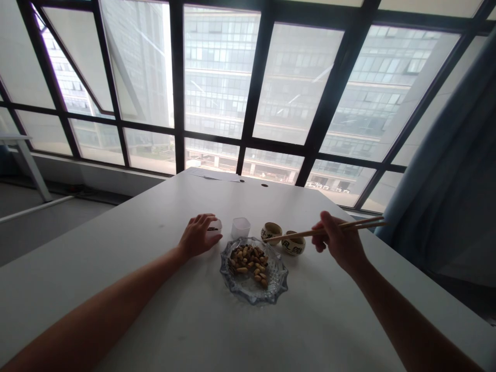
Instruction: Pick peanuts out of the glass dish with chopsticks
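Right hand (pixel 336 240) holds chopsticks (pixel 306 234) near two cups (pixel 293 245) bearing Chinese characters (pixel 298 248)

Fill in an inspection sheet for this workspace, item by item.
Surface: white table, two dark round spots near its far edge.
Things in use: glass bowl with mixed nuts; translucent cup; two cream cups with dark characters.
Clutter: white papers at the far edge.
Hands: left hand around a small cup with dark contents; right hand gripping chopsticks, tips by the cream cups.
Cables: nothing seen on the table; floor by the windows too dim to tell.
Surroundings: dark-framed windows, one pane tilted open; blue curtain on the right.
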Demonstrator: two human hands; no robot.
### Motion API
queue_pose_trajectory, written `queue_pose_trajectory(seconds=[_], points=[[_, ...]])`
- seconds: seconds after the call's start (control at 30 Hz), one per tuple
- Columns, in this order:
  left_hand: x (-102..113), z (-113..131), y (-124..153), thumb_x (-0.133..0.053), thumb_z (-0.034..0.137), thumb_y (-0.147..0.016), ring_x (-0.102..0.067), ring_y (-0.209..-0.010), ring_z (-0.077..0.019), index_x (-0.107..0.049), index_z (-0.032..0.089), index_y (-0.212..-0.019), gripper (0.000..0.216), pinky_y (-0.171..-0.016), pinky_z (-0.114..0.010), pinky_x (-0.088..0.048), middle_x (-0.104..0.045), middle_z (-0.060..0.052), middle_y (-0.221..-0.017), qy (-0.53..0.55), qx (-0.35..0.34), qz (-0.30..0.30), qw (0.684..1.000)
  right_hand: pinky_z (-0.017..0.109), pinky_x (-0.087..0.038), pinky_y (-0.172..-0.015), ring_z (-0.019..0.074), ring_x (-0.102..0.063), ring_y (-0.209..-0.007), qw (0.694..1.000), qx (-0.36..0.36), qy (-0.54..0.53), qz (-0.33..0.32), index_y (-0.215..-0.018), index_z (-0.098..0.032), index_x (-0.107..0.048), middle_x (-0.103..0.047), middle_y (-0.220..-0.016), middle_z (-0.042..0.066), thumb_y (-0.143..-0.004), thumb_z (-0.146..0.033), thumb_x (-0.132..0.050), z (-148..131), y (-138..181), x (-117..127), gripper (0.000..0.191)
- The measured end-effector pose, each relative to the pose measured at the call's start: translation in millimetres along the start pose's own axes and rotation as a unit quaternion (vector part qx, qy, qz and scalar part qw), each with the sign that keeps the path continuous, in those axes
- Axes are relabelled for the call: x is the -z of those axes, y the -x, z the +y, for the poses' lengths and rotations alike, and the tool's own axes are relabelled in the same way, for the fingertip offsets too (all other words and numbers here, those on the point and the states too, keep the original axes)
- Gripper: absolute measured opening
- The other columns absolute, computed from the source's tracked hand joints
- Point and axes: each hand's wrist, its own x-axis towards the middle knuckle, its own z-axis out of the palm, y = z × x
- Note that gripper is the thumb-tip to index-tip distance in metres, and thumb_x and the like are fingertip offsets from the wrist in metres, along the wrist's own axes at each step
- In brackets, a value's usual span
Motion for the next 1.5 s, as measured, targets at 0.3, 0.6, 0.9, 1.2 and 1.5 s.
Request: queue_pose_trajectory(seconds=[0.3, 0.6, 0.9, 1.2, 1.5], points=[[-5.2, -4.1, 1.6, -0.072, 0.049, -0.078, -0.067, -0.104, -0.0331, -0.05, 0.022, -0.121, 0.055, -0.086, -0.047, -0.053, -0.068, -0.012, -0.117, 0.014, 0.095, 0.001, 0.995, 0.027, -0.039, -0.031, 0.0135, -0.048, -0.032, 0.988, -0.056, -0.132, 0.058, -0.06, -0.02, -0.061, -0.055, -0.04, 0.002, -0.077, -0.063, -0.07, 21.0, -15.5, 4.6, 0.047], [-1.4, 0.2, -0.1, -0.078, 0.031, -0.074, -0.061, -0.114, -0.0291, -0.049, 0.024, -0.127, 0.06, -0.096, -0.044, -0.054, -0.064, -0.01, -0.121, 0.079, -0.022, 0.054, 0.995, 0.025, -0.041, -0.031, 0.0126, -0.05, -0.033, 0.986, -0.064, -0.146, 0.056, -0.061, -0.018, -0.062, -0.056, -0.041, 0.001, -0.075, -0.061, -0.073, 19.9, -14.1, 2.9, 0.046], [1.1, 2.9, -1.5, -0.079, 0.034, -0.074, -0.062, -0.111, -0.029, -0.048, 0.025, -0.127, 0.062, -0.094, -0.044, -0.055, -0.064, -0.01, -0.119, 0.084, -0.008, 0.045, 0.995, 0.027, -0.043, -0.032, 0.0146, -0.052, -0.032, 0.992, -0.021, -0.107, 0.07, -0.065, -0.02, -0.06, -0.059, -0.044, 0.002, -0.08, -0.071, -0.06, 15.4, -5.4, -31.9, 0.054], [0.8, 2.9, -0.6, -0.078, 0.038, -0.073, -0.065, -0.107, -0.029, -0.05, 0.026, -0.126, 0.061, -0.093, -0.045, -0.054, -0.066, -0.01, -0.118, 0.09, -0.003, 0.047, 0.995, 0.025, -0.049, -0.042, 0.0138, -0.059, -0.043, 0.995, 0.034, -0.072, -0.067, -0.071, -0.019, -0.062, -0.065, -0.055, 0.003, -0.083, -0.072, -0.056, 13.9, -14.4, -126.3, 0.055], [-0.5, 4.1, -1.0, -0.078, 0.04, -0.074, -0.066, -0.107, -0.03, -0.051, 0.023, -0.125, 0.06, -0.093, -0.046, -0.054, -0.067, -0.011, -0.118, 0.084, 0.0, 0.03, 0.996, 0.024, -0.044, -0.035, 0.0134, -0.054, -0.034, 0.998, -0.024, -0.052, -0.033, -0.062, -0.019, -0.062, -0.058, -0.041, 0.001, -0.08, -0.076, -0.056, 18.4, 0.0, -61.4, 0.06]])
